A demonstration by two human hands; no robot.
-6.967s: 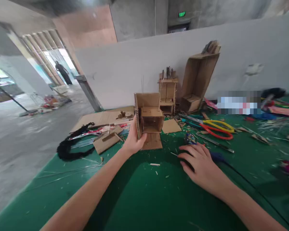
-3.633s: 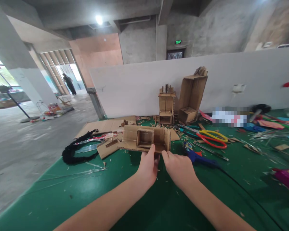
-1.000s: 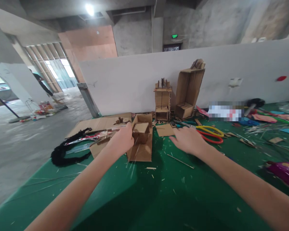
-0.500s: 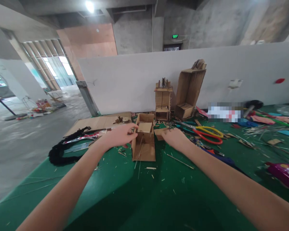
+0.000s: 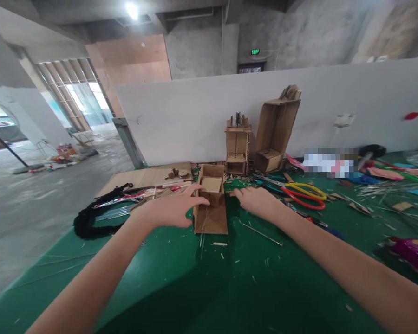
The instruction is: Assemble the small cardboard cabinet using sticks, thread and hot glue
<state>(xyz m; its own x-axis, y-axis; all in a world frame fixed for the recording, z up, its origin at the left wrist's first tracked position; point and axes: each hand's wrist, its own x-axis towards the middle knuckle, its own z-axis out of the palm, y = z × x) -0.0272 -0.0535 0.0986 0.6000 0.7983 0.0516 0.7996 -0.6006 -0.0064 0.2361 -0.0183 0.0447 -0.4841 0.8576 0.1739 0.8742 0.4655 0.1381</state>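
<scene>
Pinching a cardboard piece [image 5: 231, 193] in the right hand [image 5: 255, 200], with the nearer left hand [image 5: 172, 208] spread, empty, beside a box [image 5: 216, 216] pointing lengthwise away.

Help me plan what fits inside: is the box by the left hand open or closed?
Open: beside the left hand, the cardboard box shows its inside and a smaller box there, with no lid across.

Slim bare forearms [image 5: 101, 264] taper to narrow wrists [image 5: 143, 221], the left hand [image 5: 172, 208] and right hand [image 5: 255, 201] equally bare
</scene>
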